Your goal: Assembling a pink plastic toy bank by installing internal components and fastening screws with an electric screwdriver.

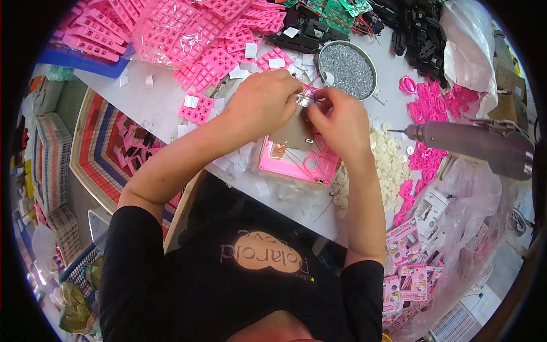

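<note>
In front of me lies a pink plastic casing (296,167) with a grey-brown flat panel (290,134), thin wires and a pink ring in it. My left hand (266,98) and my right hand (342,117) meet over its far end, fingers bent and pinched. Between the fingertips shows a small shiny, silvery or clear piece (303,100), with thin wires close by. The fingers hide most of it, so I cannot tell what it is or which hand holds it.
A round metal bowl of small screws (346,69) stands just beyond my right hand. A power screwdriver (473,142) hangs at the right, over pink parts. White round parts (387,165) lie beside my right forearm. Pink keypad pieces (188,34) and black parts (419,37) fill the far side.
</note>
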Demonstrator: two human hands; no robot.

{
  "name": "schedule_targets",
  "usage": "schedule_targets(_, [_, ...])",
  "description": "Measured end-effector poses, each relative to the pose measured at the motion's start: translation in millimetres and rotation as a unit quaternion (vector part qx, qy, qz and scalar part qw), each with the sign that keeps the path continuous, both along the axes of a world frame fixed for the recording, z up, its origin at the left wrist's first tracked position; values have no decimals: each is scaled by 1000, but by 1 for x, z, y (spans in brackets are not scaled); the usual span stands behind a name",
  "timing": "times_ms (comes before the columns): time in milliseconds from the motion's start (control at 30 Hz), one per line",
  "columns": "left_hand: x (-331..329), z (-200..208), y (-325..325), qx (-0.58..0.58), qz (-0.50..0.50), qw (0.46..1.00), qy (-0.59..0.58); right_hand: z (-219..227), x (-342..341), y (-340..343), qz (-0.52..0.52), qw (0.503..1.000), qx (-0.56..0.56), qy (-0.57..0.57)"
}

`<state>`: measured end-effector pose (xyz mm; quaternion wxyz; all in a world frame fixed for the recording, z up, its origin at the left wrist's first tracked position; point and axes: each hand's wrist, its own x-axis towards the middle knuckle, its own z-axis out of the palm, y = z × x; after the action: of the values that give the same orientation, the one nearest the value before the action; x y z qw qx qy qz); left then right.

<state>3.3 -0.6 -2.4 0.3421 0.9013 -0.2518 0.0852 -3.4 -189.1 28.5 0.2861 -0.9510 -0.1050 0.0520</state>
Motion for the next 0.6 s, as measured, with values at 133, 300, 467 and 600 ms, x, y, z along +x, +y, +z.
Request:
schedule_targets(133, [-1,-8,0,-79,-6,997,-10,-12,3,5,14,999,24,-25])
schedule_targets(300, [0,1,-2,-12,8,1000,21,-7,-6,1,-47,995,-57,-64])
schedule_targets(467, [4,3,-16,112,40,993,-26,-7,-23,-7,-129,982,134,-39])
schedule_targets(600, [7,-1,-21,74,46,996,-6,-16,-29,-15,-179,933,311,18])
